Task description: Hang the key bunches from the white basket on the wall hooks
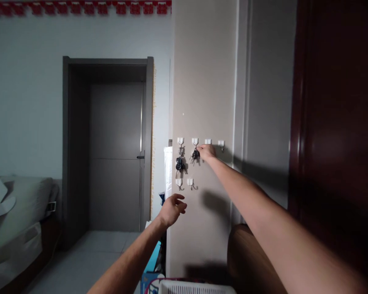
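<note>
Several white stick-on hooks are fixed to a beige wall panel (pixel 202 81). A dark key bunch (pixel 179 163) hangs from the leftmost upper hook (pixel 180 141). My right hand (pixel 206 152) reaches up to the second upper hook (pixel 195 141), its fingers pinched on a second key bunch (pixel 194 155) that hangs there. My left hand (pixel 171 209) hovers lower down in front of the panel, fingers loosely curled and apart, holding nothing. Two empty hooks (pixel 184 182) sit below the keys, and two more empty ones (pixel 215 142) lie right of my right hand.
A grey door (pixel 116 155) stands closed at the back left. A covered sofa (pixel 15 212) is at the far left. A dark wooden door (pixel 337 122) fills the right side. A brown rounded seat back (pixel 248 257) and a white basket (pixel 196 288) are below.
</note>
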Demonstrator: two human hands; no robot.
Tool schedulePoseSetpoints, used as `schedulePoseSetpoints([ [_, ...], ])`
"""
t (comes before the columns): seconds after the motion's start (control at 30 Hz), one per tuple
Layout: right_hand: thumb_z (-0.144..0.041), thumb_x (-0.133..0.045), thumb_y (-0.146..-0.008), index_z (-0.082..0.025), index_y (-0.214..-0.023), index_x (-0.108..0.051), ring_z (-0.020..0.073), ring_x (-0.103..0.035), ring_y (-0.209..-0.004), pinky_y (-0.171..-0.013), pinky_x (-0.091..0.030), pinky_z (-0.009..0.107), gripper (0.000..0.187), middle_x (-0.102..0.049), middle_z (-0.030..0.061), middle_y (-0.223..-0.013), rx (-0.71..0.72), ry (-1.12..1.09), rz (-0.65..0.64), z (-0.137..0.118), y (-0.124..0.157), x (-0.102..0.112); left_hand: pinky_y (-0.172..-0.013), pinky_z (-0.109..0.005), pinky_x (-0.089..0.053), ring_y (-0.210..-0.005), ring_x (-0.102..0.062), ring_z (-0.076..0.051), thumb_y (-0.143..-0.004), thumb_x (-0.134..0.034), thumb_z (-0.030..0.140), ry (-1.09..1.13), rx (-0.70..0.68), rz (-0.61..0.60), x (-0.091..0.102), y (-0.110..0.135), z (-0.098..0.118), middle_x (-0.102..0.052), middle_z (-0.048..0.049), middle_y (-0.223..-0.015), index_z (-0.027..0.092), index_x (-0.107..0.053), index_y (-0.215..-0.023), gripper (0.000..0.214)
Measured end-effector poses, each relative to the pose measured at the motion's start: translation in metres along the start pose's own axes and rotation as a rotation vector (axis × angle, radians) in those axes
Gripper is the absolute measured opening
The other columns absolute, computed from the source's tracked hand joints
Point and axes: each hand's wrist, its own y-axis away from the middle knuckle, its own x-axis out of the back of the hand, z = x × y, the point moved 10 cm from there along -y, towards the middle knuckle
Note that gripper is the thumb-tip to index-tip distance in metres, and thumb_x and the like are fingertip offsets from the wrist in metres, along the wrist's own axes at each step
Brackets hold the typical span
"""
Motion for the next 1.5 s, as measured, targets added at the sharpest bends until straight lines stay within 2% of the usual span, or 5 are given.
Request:
schedulePoseSetpoints([
  [0.3, -0.022, -0.041, -0.065, -0.016, -0.078, -0.059, 0.0109, -0.051, -0.061, -0.054, -0.036, 0.019, 0.023, -0.059, 0.0019, -0.07, 0.154, 0.032, -0.077, 0.005, 0.047, 0.017, -0.047, -0.019, -0.033, -0.055, -0.048, -0.009, -0.059, -0.044, 0.016, -0.094, -0.051, -0.046, -0.026, 0.013, -0.006, -0.053, -0.0024, -0.065, 0.012, -0.046, -0.087, 0.029],
  [0.7, -0.018, -0.042, -0.059, -0.017, -0.071, -0.06, 0.0099, -0.05, -0.057, -0.049, -0.033, 0.017, 0.022, -0.06, 0.001, -0.065, 0.281, 0.223, -1.041, 0.117, 0.318, -0.067, -0.056, -0.02, -0.036, -0.062, -0.05, -0.011, -0.058, -0.045, 0.014, -0.4, 0.113, -0.194, -0.104, 0.088, -0.136, -0.058, -0.0027, -0.069, 0.013, -0.052, -0.085, 0.028],
  [1.07, -0.02, -0.045, -0.055, -0.018, -0.083, -0.058, 0.0114, -0.05, -0.062, -0.049, -0.032, 0.018, 0.031, -0.059, 0.0013, -0.071, 0.473, 0.441, -1.324, 0.128, 0.352, -0.086, -0.072, -0.025, -0.035, -0.081, -0.049, -0.015, -0.06, -0.047, 0.03, -0.759, 0.062, -0.234, -0.115, 0.114, -0.144, -0.058, -0.0003, -0.083, 0.022, -0.049, -0.091, 0.032],
  [1.33, -0.031, -0.054, -0.051, -0.018, -0.091, -0.054, 0.0076, -0.047, -0.045, -0.045, -0.034, 0.019, 0.042, -0.055, -0.002, -0.063, 0.091, 0.335, -1.712, 0.145, 0.382, -0.08, -0.069, -0.025, -0.035, -0.071, -0.051, -0.014, -0.061, -0.046, 0.026, -0.778, 0.062, -0.204, -0.112, 0.114, -0.144, -0.058, -0.0001, -0.072, 0.021, -0.05, -0.09, 0.03],
  [1.5, -0.016, -0.055, -0.047, -0.014, -0.075, -0.059, 0.0072, -0.044, -0.043, -0.043, -0.032, 0.017, 0.028, -0.05, -0.0038, -0.049, 0.265, 0.397, -1.579, 0.134, 0.373, -0.084, -0.063, -0.022, -0.036, -0.065, -0.05, -0.012, -0.061, -0.041, 0.016, -0.612, 0.084, -0.129, -0.103, 0.112, -0.145, -0.057, -0.0011, -0.068, 0.016, -0.051, -0.085, 0.026],
])
